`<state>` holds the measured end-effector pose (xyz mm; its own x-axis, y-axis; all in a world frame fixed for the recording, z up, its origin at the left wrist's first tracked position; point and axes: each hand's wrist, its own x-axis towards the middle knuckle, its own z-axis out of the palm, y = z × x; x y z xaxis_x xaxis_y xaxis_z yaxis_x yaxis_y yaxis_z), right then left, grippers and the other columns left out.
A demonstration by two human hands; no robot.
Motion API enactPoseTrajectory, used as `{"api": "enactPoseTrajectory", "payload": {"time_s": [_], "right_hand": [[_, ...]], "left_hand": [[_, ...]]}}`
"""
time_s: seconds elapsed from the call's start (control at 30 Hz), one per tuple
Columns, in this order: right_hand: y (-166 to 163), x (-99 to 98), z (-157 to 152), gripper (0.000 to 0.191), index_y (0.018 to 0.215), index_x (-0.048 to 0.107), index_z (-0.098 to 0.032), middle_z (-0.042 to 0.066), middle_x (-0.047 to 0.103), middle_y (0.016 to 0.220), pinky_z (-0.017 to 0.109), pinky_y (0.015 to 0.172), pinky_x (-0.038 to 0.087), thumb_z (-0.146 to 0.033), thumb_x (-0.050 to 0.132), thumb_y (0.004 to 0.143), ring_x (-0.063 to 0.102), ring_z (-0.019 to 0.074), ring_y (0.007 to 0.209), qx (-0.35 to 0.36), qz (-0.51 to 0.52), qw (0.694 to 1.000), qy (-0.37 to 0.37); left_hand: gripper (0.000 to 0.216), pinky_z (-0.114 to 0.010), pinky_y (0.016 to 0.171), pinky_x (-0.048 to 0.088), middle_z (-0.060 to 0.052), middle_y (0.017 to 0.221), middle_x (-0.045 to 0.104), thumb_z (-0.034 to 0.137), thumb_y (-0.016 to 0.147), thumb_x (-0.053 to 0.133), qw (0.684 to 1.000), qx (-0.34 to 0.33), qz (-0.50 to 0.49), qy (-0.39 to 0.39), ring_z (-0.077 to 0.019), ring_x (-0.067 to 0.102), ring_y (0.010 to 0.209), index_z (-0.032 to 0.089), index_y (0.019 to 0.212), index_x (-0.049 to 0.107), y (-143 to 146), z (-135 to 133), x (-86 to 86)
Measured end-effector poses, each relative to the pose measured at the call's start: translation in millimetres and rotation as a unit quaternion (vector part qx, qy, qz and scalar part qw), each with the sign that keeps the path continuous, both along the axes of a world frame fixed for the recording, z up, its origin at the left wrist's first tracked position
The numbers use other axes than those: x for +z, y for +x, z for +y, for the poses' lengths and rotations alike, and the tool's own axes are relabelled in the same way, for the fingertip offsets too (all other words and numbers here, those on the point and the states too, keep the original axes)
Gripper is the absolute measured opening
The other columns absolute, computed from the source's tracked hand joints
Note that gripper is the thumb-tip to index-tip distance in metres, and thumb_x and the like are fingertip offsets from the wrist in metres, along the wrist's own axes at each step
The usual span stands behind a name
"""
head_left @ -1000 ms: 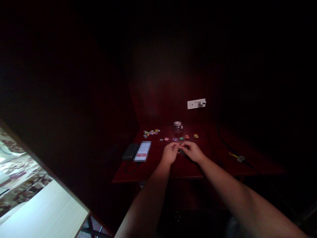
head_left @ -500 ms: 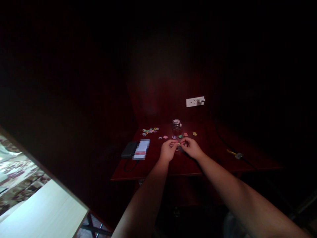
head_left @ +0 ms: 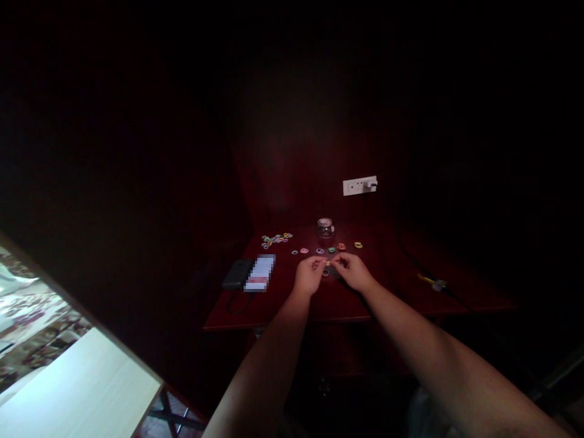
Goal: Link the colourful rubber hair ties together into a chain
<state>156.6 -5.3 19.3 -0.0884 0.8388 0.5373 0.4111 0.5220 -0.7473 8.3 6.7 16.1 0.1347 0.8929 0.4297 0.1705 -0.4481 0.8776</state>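
Observation:
Over the front half of the dark red table (head_left: 283, 307), my left hand (head_left: 311, 274) and my right hand (head_left: 350, 271) meet fingertip to fingertip. Both pinch a small yellow hair tie (head_left: 328, 263) between them. Just below it, another hair tie (head_left: 325, 274) of pale colour lies on the table. Beyond my fingers runs a row of hair ties sorted by colour: blue (head_left: 294, 252), pink (head_left: 304, 250), purple (head_left: 320, 250), green (head_left: 331, 250), orange (head_left: 342, 247) and yellow (head_left: 358, 245). A loose mixed pile of hair ties (head_left: 276, 240) sits at the back left.
Behind the row stands a clear jar (head_left: 325, 229). A phone (head_left: 260, 273) with a lit screen lies on the left beside a black power bank (head_left: 237, 274), with a cable. To the right rests a yellow-ended cable (head_left: 438, 285). A socket strip (head_left: 360, 185) is on the back wall.
The yellow hair tie has turned between my fingers and looks flatter, its ring less visible. My right fingertips have come slightly closer to the left ones. The view has shifted very slightly.

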Motion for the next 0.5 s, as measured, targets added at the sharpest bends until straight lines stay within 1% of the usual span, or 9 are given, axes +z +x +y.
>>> {"api": "enactPoseTrajectory", "payload": {"time_s": [0.23,0.37,0.5], "right_hand": [[0.9,-0.6,0.9,0.022,0.067,0.058,-0.015,0.001,0.055,0.061,0.022,0.051,0.036,-0.033,0.048,0.076,0.046,0.0117,0.053,-0.017,-0.014,1.0,-0.008],[0.8,0.3,0.5,0.023,0.067,0.058,-0.015,0.001,0.055,0.061,0.023,0.052,0.036,-0.033,0.047,0.076,0.047,0.0121,0.054,-0.019,-0.014,1.0,-0.007],[0.5,0.6,1.0,0.024,0.066,0.058,-0.015,0.001,0.056,0.061,0.023,0.053,0.037,-0.034,0.047,0.076,0.048,0.0127,0.055,-0.018,-0.003,1.0,-0.007]], "left_hand": [[0.019,-0.024,0.063,0.05,-0.006,0.079,0.068,0.02,0.078,0.052,1.0,0.013,0.014,-0.006,-0.0125,0.061,0.067,0.013,0.087,0.066,-0.2,-5.3,6.8],[0.019,-0.023,0.06,0.05,-0.006,0.076,0.067,0.014,0.073,0.057,1.0,-0.003,0.009,-0.021,-0.0108,0.06,0.062,0.012,0.089,0.066,1.1,-6.1,5.8],[0.016,-0.023,0.059,0.05,-0.006,0.073,0.066,0.018,0.072,0.06,1.0,-0.021,-0.005,-0.02,-0.0099,0.059,0.059,0.011,0.085,0.066,1.8,-3.2,1.5]]}}
